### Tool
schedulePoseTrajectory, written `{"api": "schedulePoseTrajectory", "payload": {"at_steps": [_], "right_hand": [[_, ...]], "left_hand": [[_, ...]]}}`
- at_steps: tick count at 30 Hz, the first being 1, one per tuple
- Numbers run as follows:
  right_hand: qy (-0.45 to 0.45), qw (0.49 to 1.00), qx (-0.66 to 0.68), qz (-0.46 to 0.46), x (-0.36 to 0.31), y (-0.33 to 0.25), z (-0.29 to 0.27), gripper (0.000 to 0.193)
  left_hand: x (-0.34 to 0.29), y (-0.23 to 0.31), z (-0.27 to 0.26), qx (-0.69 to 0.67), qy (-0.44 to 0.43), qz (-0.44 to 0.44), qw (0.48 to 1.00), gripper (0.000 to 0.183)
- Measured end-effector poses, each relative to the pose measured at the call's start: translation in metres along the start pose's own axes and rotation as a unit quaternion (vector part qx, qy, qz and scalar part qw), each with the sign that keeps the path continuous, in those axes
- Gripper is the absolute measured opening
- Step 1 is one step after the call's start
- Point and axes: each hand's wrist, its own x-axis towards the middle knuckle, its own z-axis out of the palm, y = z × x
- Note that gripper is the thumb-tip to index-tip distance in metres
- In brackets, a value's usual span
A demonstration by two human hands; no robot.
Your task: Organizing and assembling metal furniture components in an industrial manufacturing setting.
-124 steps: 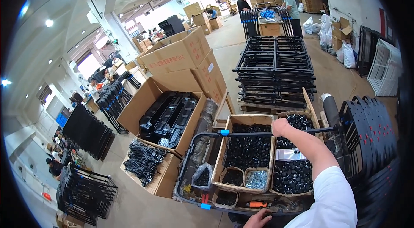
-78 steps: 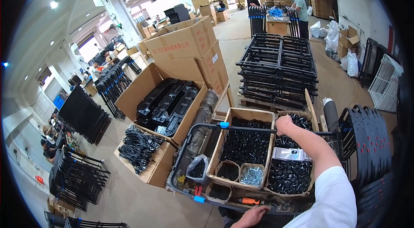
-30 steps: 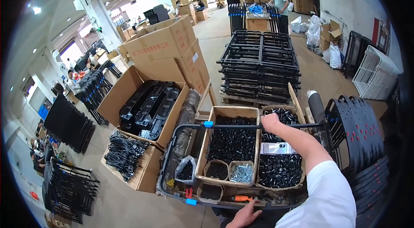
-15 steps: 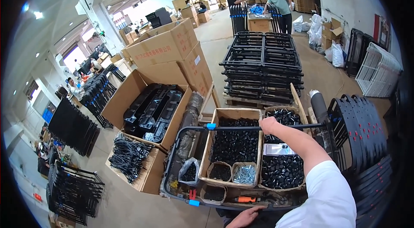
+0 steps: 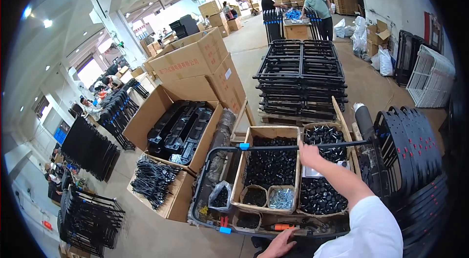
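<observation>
A black tubular metal frame with blue clips lies across open boxes of small parts. My right hand reaches over to its far bar, fingers curled at the tube; their undersides are hidden. Near the front bar is my left hand, holding nothing, its fingers stretched and thumb apart. An orange-handled tool lies just beyond it. Below the frame are a wooden-sided box of black pieces, a small box of silver screws and a box of black knob-like parts. A phone-like silver object is partly covered by my right forearm.
Black frames are stacked on a pallet ahead. At left stand a carton of black plastic parts and bundled black cables. Curved black panels crowd the right. Two people work at a far table.
My right hand has dropped slightly against the far bar, and its grip looks looser. My left hand's fingers have spread and lifted away from the front bar. The view has shifted slightly.
</observation>
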Motion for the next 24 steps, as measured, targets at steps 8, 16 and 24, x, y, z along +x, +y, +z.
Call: {"api": "schedulePoseTrajectory", "payload": {"at_steps": [8,16,24], "right_hand": [[-0.263,0.909,0.243,-0.215,-0.254,-0.092,-0.112,0.035],[-0.183,0.948,0.21,-0.153,-0.343,-0.135,-0.096,0.033],[-0.122,0.988,-0.035,0.085,-0.337,-0.17,-0.104,0.041]], "left_hand": [[0.005,-0.047,-0.002,-0.125,0.102,-0.004,0.987,0.037],[-0.006,-0.106,-0.089,0.106,0.142,0.15,0.973,0.024],[-0.044,-0.136,-0.154,0.112,0.16,0.218,0.956,0.021]]}}
